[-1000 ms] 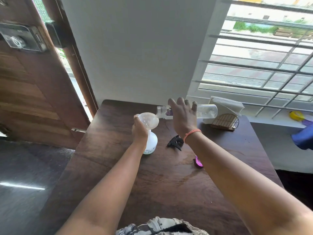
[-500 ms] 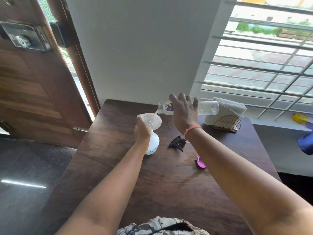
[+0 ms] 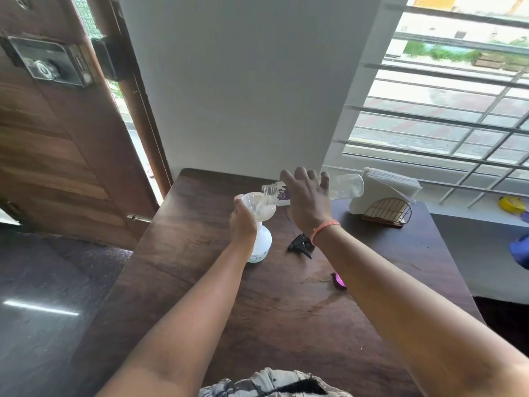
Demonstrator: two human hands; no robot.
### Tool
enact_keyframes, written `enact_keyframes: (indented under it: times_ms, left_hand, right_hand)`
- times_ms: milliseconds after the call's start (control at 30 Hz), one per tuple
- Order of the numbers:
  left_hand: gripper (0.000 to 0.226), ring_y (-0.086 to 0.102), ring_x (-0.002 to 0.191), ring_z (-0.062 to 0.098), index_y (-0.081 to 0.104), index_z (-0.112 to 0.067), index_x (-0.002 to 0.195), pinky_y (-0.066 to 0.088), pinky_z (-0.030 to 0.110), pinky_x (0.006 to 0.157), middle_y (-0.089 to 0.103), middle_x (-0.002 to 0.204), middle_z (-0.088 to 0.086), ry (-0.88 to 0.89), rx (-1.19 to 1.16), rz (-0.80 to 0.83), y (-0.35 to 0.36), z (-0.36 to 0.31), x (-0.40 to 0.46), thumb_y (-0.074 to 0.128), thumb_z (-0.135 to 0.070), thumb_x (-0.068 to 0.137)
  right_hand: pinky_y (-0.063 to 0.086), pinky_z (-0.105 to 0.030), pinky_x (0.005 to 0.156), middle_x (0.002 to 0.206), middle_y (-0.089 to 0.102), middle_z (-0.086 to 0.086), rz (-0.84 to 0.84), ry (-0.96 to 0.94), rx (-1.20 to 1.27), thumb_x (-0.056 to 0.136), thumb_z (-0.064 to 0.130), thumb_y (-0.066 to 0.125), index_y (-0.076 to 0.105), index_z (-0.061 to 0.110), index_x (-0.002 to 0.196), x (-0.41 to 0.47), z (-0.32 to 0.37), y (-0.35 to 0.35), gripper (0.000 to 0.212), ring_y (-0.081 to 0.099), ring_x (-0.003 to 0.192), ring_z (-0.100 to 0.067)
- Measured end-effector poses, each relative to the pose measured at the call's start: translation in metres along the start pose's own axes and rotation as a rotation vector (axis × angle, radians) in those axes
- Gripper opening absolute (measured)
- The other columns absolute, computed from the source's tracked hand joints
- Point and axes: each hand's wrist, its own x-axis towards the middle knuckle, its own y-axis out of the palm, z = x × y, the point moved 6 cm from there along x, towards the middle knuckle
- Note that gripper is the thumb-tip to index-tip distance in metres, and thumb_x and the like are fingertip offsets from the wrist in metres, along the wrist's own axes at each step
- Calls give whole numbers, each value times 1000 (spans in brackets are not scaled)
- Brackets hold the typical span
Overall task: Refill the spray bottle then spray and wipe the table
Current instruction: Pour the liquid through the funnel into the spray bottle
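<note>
Right hand (image 3: 307, 197) is gripping a tipped clear bottle (image 3: 343, 187), its mouth over the funnel (image 3: 257, 206). Left hand (image 3: 242, 224) is clasping funnel and sprayer (image 3: 262, 243), standing on the table (image 3: 200, 253).

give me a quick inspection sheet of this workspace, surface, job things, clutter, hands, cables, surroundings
surface: dark wooden table, with a wet-looking patch near the pink cap.
job's things: white spray bottle upright with a funnel in its neck; clear refill bottle tipped, its mouth over the funnel; black spray head lying on the table.
clutter: napkin holder with white napkins at the far right corner.
hands: left hand grips the funnel and bottle neck; right hand holds the refill bottle.
cables: nothing seen.
surroundings: wooden door left, barred window right.
</note>
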Motion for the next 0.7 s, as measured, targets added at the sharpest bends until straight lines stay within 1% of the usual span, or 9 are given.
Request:
enact_keyframes:
  times_ms: [100,233,367,467,533,633,700]
  left_hand:
    - [61,61,109,26,65,-18,116,43,44,106,68,116,5,3,3,6,0,0,0,28,-58,92]
    - [56,62,107,25,66,-23,106,44,43,105,69,112,4,3,0,7,0,0,-1,29,-60,89]
    - [53,61,109,25,65,-21,110,44,42,105,68,114,4,0,2,8,0,1,0,29,-57,93]
    - [58,61,110,26,64,-18,116,44,43,105,67,117,5,1,8,3,-1,0,0,28,-57,94]
    - [59,60,111,26,64,-17,119,43,43,106,67,119,6,1,17,0,-1,0,0,27,-57,94]
    - [52,61,108,25,63,-21,110,45,41,104,67,115,5,5,21,7,0,0,0,28,-55,96]
    - [48,61,107,24,63,-23,108,45,39,102,67,112,5,10,28,9,-1,0,0,28,-54,97]
  right_hand:
    - [26,-55,106,101,53,-7,8,7,-23,68,-3,57,55,23,109,-4,-4,4,50,50,98,-33]
    - [22,-55,109,101,53,-6,-2,-12,-59,72,-1,58,59,23,104,-5,-5,6,40,50,98,-32]
    - [14,-54,110,102,53,-5,-36,-37,-108,70,1,65,64,22,100,-4,0,5,37,52,98,-31]
    - [9,-55,111,102,53,-8,-53,-61,-125,71,1,64,66,20,98,-4,4,1,32,52,100,-32]
    - [6,-55,112,105,53,-9,-34,-73,-128,71,1,63,66,19,100,-3,5,0,34,51,103,-33]
    - [8,-57,113,105,53,-10,-31,-79,-157,67,-2,64,66,18,99,-3,7,-1,38,51,103,-34]
    - [9,-58,113,105,53,-10,-39,-86,-182,65,-2,65,66,18,99,-4,8,-1,39,51,102,-34]
